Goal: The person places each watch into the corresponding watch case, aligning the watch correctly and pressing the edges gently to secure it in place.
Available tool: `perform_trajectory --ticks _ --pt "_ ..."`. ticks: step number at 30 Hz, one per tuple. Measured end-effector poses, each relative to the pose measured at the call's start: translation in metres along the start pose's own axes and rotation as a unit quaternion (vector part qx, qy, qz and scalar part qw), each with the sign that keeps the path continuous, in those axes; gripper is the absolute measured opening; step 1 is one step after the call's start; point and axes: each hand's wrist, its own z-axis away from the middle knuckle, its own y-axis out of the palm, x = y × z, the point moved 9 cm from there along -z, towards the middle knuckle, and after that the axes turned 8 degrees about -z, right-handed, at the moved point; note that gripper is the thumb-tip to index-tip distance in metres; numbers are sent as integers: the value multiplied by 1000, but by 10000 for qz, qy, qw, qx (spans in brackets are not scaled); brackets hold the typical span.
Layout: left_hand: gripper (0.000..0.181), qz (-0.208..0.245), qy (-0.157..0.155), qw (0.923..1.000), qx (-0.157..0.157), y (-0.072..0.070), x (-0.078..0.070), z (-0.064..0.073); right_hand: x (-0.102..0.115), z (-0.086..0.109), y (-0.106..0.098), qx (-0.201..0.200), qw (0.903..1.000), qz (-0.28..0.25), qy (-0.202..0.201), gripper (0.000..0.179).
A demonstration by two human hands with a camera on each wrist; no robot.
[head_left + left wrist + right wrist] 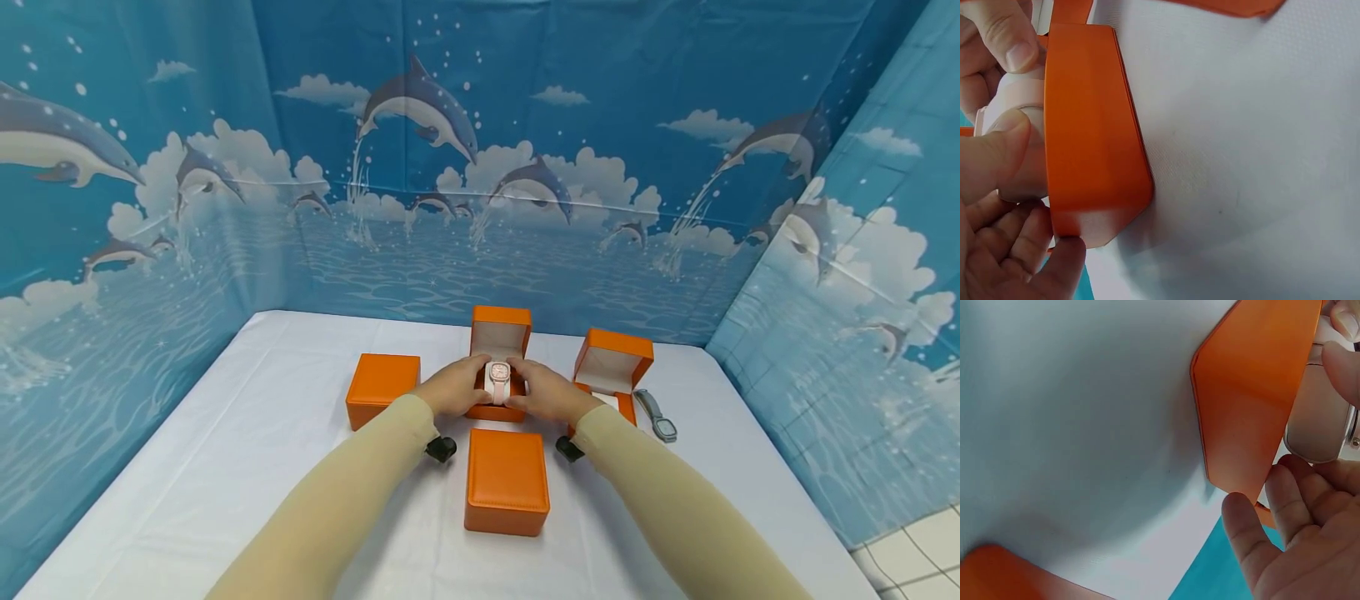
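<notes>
A pink wristwatch (498, 372) is wrapped round a pale cushion (1316, 419) at an open orange watch box (501, 317), its lid standing up at the back. From the left side my left hand (453, 387) grips the cushion, thumb on its near end beside the pink strap. My right hand (552, 392) holds it from the opposite side, thumb also near the strap. In the left wrist view the cushion sits just behind the box's front wall (1091, 125), and lower fingers of my left hand touch the box's corner. Part of the box's inside is hidden by the hands.
One closed orange box (384, 379) stands left of my left hand, another closed box (507, 479) between my forearms. At right, an open orange box (615, 343) has a grey-green watch (658, 421) lying beside it on the white tablecloth (300, 400). A dolphin-print curtain (465, 258) borders the table.
</notes>
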Motion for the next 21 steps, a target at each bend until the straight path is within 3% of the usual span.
perform_trajectory --ticks 12,21 --pt "72 -380 53 9993 38 2 -4 -2 -6 -3 6 -68 9986 529 44 79" --pt "69 -457 -55 9989 -21 2 -2 -6 -3 -3 7 -122 9989 445 117 78"
